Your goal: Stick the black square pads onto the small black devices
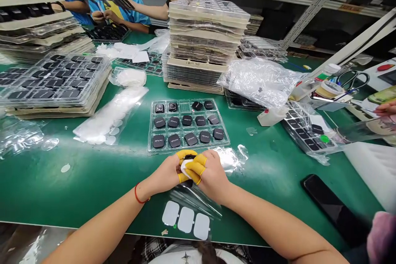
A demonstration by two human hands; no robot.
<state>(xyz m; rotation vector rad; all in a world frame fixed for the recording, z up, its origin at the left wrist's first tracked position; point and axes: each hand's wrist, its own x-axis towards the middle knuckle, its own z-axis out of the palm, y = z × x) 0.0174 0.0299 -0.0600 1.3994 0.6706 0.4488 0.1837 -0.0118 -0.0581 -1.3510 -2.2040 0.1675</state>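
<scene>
My left hand, with yellow finger cots on its fingertips, is closed around a small black part over the table. My right hand, in yellow finger cots too, pinches a white piece against that part; fingers cover much of both. Just beyond lies a transparent tray of rounded black square pieces, with one pocket in the back row unfilled. Below my hands are a transparent film strip and three white rounded-square stickers in a row.
Tall tray stacks stand at the back and left. Plastic bags and a bag of white discs lie about. A dark phone-like slab and white foam are at right. Co-workers sit across; another person's hand shows at right.
</scene>
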